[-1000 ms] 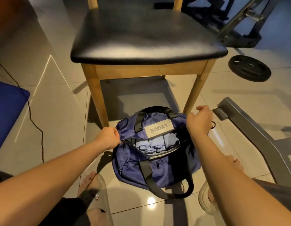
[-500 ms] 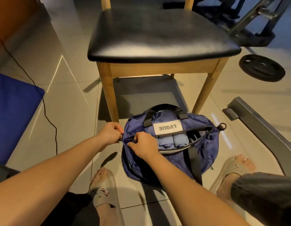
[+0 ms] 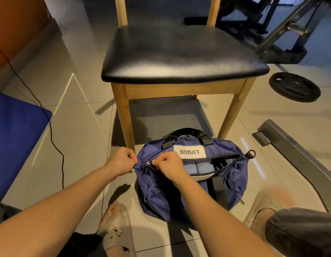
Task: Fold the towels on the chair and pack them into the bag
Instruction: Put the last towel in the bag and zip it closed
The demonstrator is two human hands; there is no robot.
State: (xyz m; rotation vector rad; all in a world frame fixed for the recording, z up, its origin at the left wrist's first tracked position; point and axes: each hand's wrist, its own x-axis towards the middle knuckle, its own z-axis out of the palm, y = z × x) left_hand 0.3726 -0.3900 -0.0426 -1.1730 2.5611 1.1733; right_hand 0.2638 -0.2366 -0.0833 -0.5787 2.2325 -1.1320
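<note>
- My left hand (image 3: 122, 161) is closed on the navy fabric at the left end of the bag (image 3: 157, 193), fingers curled and pinching the cloth just beside the zip's start.
- My right hand (image 3: 168, 165) pinches the zipper pull (image 3: 148, 162) between thumb and curled fingers; the two hands sit close together, almost touching, over the bag's left end.
- The bag stands on the tiled floor just in front of the chair (image 3: 179, 54), between its front legs and my feet; its white label (image 3: 189, 151) reads upside down from here.
- The zip opening gapes from my right hand to the metal ring (image 3: 251, 153) at the bag's right end.
- Rolled pale blue towels (image 3: 197, 166) lie side by side inside the opening; how many there are I cannot tell.
- The chair's black padded seat carries nothing.
- My feet, in pale sandals (image 3: 116, 230), flank the bag's near side.
- Surroundings: a blue mat (image 3: 14, 141) and a black cable (image 3: 49, 127) at left, a black weight plate (image 3: 294, 87) and a grey metal bar (image 3: 298, 154) at right.
</note>
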